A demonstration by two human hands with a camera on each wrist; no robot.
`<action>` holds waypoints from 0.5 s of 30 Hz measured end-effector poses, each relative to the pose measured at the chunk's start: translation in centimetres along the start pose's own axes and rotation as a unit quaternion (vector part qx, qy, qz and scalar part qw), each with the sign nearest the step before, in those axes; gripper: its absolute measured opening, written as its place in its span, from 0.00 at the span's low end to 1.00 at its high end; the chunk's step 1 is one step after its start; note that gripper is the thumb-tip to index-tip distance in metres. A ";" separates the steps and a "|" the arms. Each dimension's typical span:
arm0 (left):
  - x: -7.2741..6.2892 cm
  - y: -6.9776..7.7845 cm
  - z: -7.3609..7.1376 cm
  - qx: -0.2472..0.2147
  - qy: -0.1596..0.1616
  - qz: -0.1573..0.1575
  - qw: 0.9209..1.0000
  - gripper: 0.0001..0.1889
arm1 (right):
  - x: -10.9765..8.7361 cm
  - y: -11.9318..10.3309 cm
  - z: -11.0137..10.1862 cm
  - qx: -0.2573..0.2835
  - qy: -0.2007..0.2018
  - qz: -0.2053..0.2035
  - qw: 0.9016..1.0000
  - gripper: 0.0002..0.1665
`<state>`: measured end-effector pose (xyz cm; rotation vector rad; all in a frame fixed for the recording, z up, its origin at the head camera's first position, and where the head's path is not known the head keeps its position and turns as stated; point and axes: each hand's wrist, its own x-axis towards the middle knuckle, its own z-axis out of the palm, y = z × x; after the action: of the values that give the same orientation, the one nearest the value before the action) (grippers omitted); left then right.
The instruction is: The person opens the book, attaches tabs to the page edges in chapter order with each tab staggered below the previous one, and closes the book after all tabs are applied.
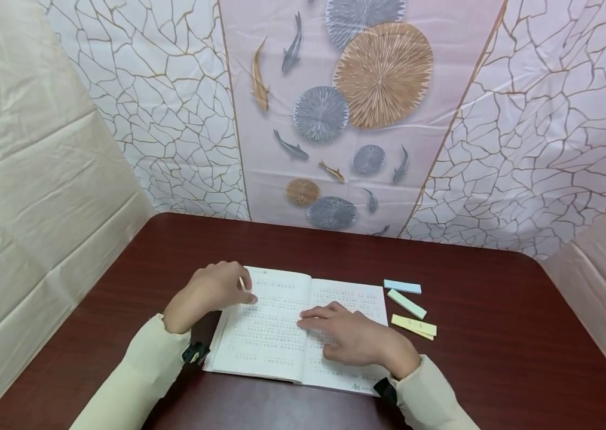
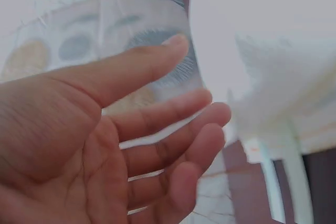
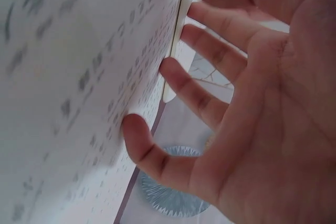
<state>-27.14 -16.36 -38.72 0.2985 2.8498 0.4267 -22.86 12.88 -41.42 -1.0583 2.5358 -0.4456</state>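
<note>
An open book [image 1: 276, 322] with printed text lies on the dark wooden table. Over the upper part of its left page is my left hand [image 1: 217, 291], thumb and fingers apart. In the left wrist view the same hand [image 2: 142, 140] has loosely bent fingers and nothing between them. My right hand [image 1: 354, 336] rests across the right page, its fingertips near the centre fold. The right wrist view shows fingertips [image 3: 137, 129] of that hand touching the page [image 3: 79, 108], with the fingers spread.
Right of the book lie slim paper strips: a blue one [image 1: 402, 286], a green one [image 1: 407, 303] and yellow ones [image 1: 413, 325] that overlap. Behind the table [image 1: 496, 334] hangs a patterned cloth [image 1: 335, 149]; a pale cloth [image 1: 28, 179] stands at the left.
</note>
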 end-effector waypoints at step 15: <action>0.3 4.3 4.6 -0.071 -0.008 0.137 0.988 0.21 | -0.2 -0.4 -0.1 -0.008 -0.011 0.016 1.000 0.38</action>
<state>-25.52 -11.05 -41.74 0.6669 2.7513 0.6738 -22.49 12.82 -41.15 -1.0223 2.5363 -0.4039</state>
